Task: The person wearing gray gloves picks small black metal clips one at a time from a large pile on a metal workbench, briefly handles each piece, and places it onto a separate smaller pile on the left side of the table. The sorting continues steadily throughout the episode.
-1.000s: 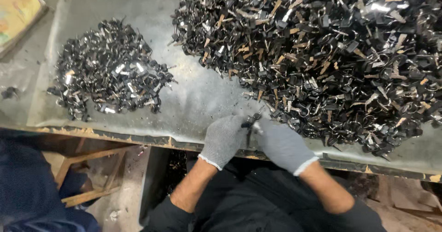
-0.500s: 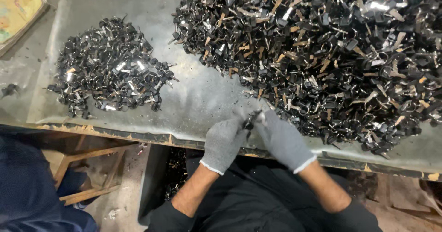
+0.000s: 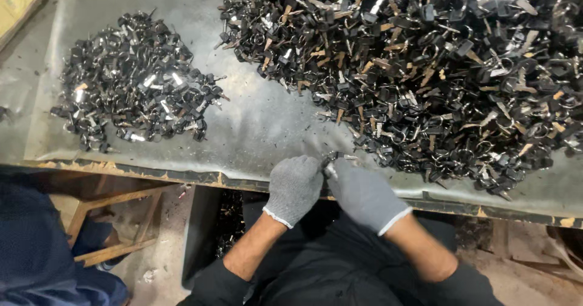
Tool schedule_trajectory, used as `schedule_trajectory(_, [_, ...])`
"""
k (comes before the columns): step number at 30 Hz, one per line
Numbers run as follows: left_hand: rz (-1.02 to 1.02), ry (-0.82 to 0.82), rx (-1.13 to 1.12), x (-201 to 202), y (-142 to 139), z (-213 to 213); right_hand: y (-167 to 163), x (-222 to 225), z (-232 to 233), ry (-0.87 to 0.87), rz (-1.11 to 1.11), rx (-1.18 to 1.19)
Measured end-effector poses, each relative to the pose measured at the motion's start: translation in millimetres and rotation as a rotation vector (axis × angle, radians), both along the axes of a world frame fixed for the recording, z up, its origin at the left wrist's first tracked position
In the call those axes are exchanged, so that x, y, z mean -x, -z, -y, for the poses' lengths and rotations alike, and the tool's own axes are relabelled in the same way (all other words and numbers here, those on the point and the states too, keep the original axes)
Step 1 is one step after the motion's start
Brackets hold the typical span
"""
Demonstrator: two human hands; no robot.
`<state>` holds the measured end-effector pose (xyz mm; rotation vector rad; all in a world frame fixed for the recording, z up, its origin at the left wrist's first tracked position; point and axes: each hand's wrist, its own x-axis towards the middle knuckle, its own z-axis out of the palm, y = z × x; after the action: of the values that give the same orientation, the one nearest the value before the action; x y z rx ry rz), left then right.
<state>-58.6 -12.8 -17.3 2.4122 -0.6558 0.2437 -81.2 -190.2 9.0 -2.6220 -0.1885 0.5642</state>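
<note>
Both my hands wear grey knit gloves and meet at the near edge of the table. My left hand (image 3: 294,187) and my right hand (image 3: 364,195) pinch one small black-headed key piece (image 3: 332,159) between their fingertips. A large heap of black and brown keys on rings (image 3: 437,69) spreads over the far right, its near edge just beyond my fingers. A smaller heap of black keys (image 3: 136,87) lies at the left.
The table has a grey plastic-covered top (image 3: 261,130) with a worn front edge. A person in dark blue clothing (image 3: 36,245) is at the lower left, beside a wooden frame (image 3: 115,221). A yellowish flat box (image 3: 15,2) lies at the top left corner.
My hands stay together at the table edge, working the small key piece; they have shifted slightly away from me toward the large heap.
</note>
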Motion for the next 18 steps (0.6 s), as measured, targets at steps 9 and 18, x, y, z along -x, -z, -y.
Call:
schedule_trajectory(9, [0.030,0.024,0.015,-4,-2,-4,-10,-7,3,-0.200,0.220,0.120])
schedule_trajectory(18, [-0.016,0.007,-0.014,-10,-2,-3,-17,-9,2,0.123,0.019,-0.018])
